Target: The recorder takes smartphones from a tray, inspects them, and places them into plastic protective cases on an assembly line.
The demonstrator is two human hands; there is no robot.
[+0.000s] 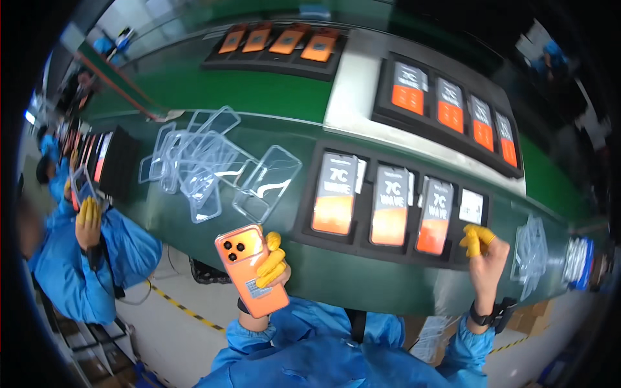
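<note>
My left hand point(277, 266), in yellow finger covers, grips an orange phone point(249, 268) in front of the bench edge. The phone's back faces up, showing a camera bump with three lenses and a small grey label. At the right end of a black foam tray point(362, 247), my right hand point(484, 251) is closed in a pinch, also in yellow finger covers. Whatever lies between those fingertips is hidden. A white label card point(471, 207) lies in the slot just beyond them. Three grey-and-orange phones point(389, 207) lie face up in the tray's other slots.
Clear phone cases point(194, 161) lie heaped at left on the green bench, more clear cases point(532, 255) at right. Beyond stand a black tray point(446, 129) of face-up phones and another tray point(272, 63) of orange phones. A co-worker point(97, 252) in blue works at left.
</note>
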